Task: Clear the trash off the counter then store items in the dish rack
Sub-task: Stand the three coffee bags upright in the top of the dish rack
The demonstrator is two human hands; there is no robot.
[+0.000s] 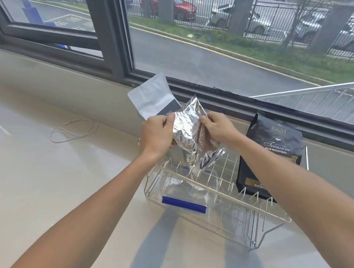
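We have the crumpled foil bag (190,136) pinched from both sides: our left hand (156,133) grips its edge at nine o'clock, our right hand (219,128) grips the edge at three o'clock, fingers closed tight on the foil. The bag hangs between them, its lower end dipping toward the wires of the dish rack (220,197) directly below, at six o'clock from the grip. We cannot tell whether it already touches the tines.

At three o'clock in the rack a black coffee bag (272,152) stands upright, leaning a little. At twelve o'clock, behind our hands, a white pouch (150,97) stands against the window ledge. A loop of thin cord (73,130) lies on the counter (46,191) well off at nine o'clock.

The risks, as we judge them: the foil looks thin and could tear if we pull the edges apart; if the bag is open, any contents may spill through the rack onto the counter; the dangling end could snag on a tine; our right forearm passes close by the coffee bag and could tip it.
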